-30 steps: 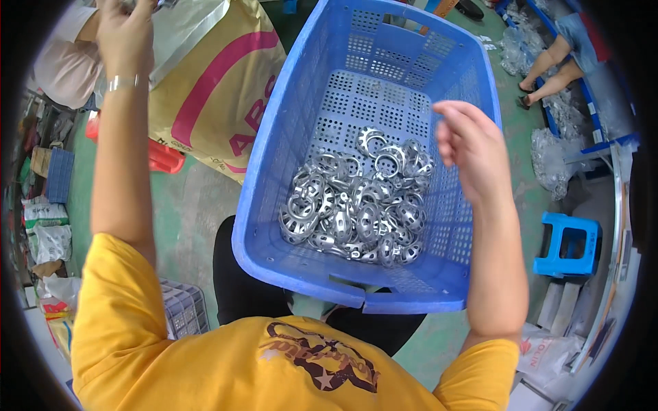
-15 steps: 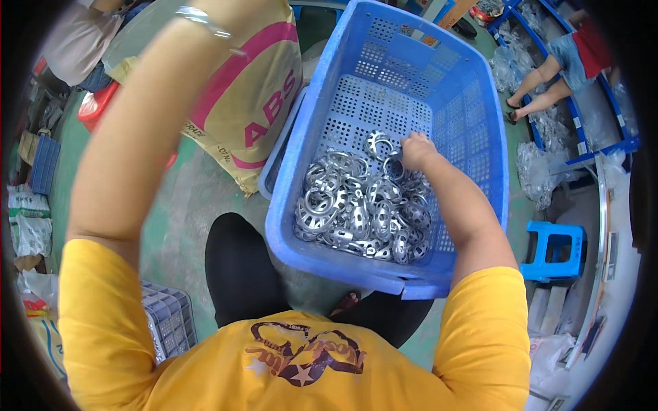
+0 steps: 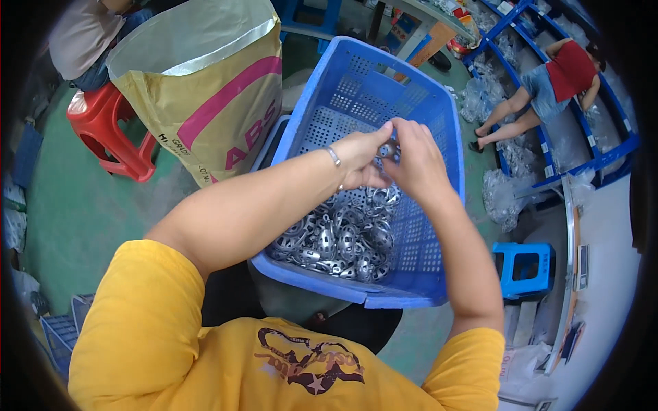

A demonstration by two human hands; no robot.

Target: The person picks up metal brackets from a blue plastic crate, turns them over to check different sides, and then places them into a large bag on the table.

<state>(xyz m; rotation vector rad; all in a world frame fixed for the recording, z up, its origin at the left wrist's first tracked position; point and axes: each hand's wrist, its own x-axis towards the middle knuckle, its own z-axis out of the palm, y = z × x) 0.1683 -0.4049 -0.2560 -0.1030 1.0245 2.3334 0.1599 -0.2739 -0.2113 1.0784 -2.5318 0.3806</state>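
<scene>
Over the blue plastic basket [image 3: 452,226], my two hands meet. Between them is a silver metal ring part [image 3: 388,148], mostly covered by fingers. My left hand [image 3: 358,159] curls round it from the left, thumb on top and fingers beneath. From the right, my right hand [image 3: 419,161] grips the same part, its thumb and fingers bent toward the left hand. Under the hands, a heap of similar silver ring parts [image 3: 336,236] with slotted rims lies in the near end of the basket.
A large open yellowish sack [image 3: 229,116] stands left of the basket, with a red stool [image 3: 113,133] beyond it. A blue stool [image 3: 524,270] is at the right. A person in a red top [image 3: 572,72] bends at blue shelving; another person [image 3: 86,44] sits far left.
My left arm has swung down from the sack side to over the basket. My right hand has lifted off the heap, and both hands now meet at a ring part.
</scene>
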